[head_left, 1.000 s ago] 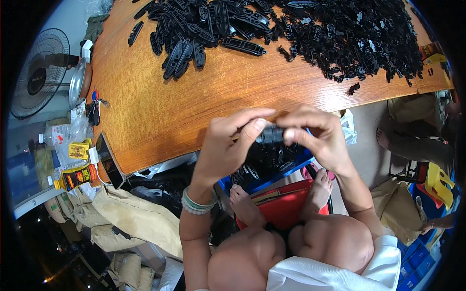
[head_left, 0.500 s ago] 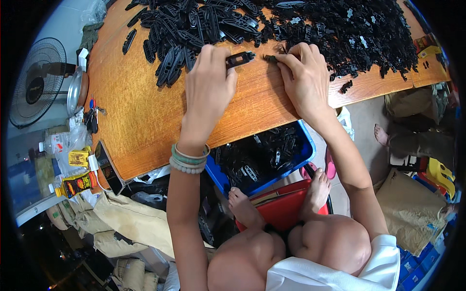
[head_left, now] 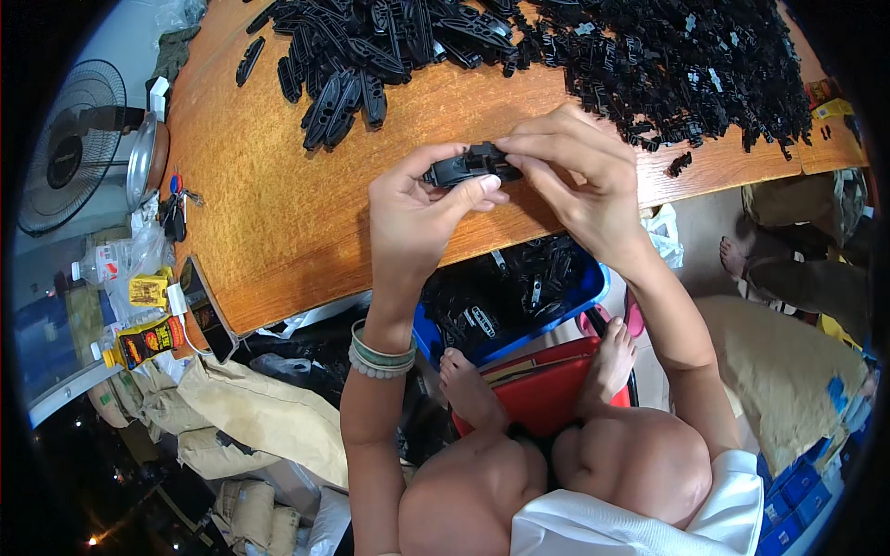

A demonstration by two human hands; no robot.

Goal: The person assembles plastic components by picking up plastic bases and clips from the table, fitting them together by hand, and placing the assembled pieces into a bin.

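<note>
Black part (head_left: 454, 171): between hands, above desk (head_left: 278, 213); uneven pressing might crack it.
Left hand (head_left: 414, 208): grasping it; slack grip could drop it.
Right hand (head_left: 591, 185): at its right end; can't tell if gripping.

Blk part (head_left: 451, 171): R end partly hid. behind R fingers (head_left: 552, 148); sm. blk pcs pile (head_left: 686, 83) cut off, top.
</note>
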